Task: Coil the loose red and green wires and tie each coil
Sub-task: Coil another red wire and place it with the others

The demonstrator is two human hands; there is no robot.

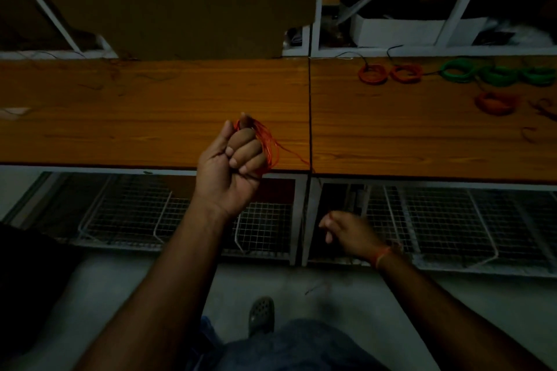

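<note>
The left hand [232, 156] grips the red wire coil [266, 144] over the desk [150, 105] edge, its loose tail trailing right and down toward the lower right hand [346, 230], loosely curled, apparently empty.

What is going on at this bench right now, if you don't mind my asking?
A person is coiling wire. The left hand grips a bundle of red wire over the wooden bench, a loose strand trailing right. The right hand hangs below the bench edge, holding nothing visible. Finished red coils and green coils lie at far right.
</note>
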